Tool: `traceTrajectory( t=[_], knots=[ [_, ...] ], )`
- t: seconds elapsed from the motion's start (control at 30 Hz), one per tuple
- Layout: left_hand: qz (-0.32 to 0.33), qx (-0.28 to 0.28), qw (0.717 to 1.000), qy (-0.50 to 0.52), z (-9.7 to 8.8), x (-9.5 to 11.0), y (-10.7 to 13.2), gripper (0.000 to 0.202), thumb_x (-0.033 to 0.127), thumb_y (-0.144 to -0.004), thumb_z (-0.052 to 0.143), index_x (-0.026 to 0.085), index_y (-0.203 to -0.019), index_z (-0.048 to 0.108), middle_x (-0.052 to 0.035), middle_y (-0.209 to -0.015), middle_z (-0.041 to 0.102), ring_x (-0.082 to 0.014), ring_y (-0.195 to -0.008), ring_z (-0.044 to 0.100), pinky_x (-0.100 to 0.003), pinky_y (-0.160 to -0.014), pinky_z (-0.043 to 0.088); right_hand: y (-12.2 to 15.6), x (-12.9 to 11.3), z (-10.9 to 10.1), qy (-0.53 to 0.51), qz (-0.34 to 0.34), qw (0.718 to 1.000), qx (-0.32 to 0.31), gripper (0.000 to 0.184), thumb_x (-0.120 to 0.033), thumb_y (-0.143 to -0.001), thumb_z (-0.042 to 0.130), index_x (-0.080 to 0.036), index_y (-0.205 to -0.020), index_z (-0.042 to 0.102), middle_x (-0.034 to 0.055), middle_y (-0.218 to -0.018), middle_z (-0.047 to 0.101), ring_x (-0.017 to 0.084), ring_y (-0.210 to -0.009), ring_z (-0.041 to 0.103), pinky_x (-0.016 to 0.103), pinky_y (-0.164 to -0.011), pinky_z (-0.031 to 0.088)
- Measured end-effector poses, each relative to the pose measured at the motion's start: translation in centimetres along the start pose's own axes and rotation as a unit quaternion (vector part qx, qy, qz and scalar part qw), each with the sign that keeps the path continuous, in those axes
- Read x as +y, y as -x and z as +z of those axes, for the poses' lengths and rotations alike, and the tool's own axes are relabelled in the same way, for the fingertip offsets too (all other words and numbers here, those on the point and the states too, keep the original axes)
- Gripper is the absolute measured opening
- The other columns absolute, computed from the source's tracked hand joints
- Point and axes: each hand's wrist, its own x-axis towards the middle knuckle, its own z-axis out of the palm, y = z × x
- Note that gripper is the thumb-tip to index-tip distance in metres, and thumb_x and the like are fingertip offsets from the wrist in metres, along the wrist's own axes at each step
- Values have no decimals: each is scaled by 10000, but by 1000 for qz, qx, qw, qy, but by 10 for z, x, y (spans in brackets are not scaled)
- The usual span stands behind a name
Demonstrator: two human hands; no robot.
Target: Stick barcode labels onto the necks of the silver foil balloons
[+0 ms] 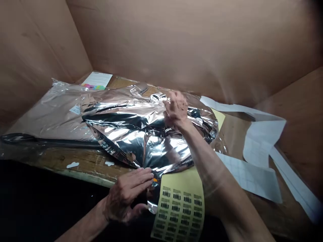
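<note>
A crinkled, mirror-bright foil bag (pixel 126 134) lies mid-bench, creased into sharp folds, on a taped brown bench (pixel 75 164). The left hand (pixel 126 195) sits at its near edge, fingers straight and pressed flat against the foil, not gripping. The right hand (pixel 177 109) reaches across to the far side, fingers bunched, pinching a fold. A yellow barcode sheet (pixel 180 208) touches the bag's near edge; white backing strips (pixel 257 178) lie right, a clear plastic sleeve (pixel 50 111) left.

Barcode labels (pixel 178 210) in rows on yellow backing sheet (pixel 188 178): bars visible, digits too small to read. White card (pixel 97 79): print illegible.
</note>
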Motion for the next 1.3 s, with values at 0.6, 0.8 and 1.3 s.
traceTrajectory(
  t=[0.6, 0.8, 1.3],
  knots=[
    [4, -69, 986, -150, 48, 36, -56, 365, 302, -950, 466, 120, -1229, 617, -88, -1330, 609, -319, -1277, 521, -502, -1081, 430, 284, 34, -97, -39, 12, 997, -65, 333, -181, -971, 466, -159, -1279, 593, 118, -1267, 606, 247, -1153, 553, 420, -987, 507],
    [4, -74, 986, -149, 45, 34, -52, 382, 339, -953, 482, 142, -1260, 598, -70, -1362, 587, -306, -1293, 510, -497, -1081, 431, 291, 43, -106, -19, -25, 998, -61, 254, -191, -949, 522, -159, -1164, 654, 122, -1077, 646, 240, -1004, 587, 414, -878, 540],
    [-26, -95, 987, -125, 47, 32, -51, 416, 376, -946, 496, 172, -1303, 560, -41, -1405, 549, -286, -1339, 459, -490, -1119, 390, 264, 47, -106, -78, 47, 985, -149, 116, -242, -962, 530, -181, -946, 627, 59, -967, 626, 177, -891, 614, 299, -789, 513]
  ],
)
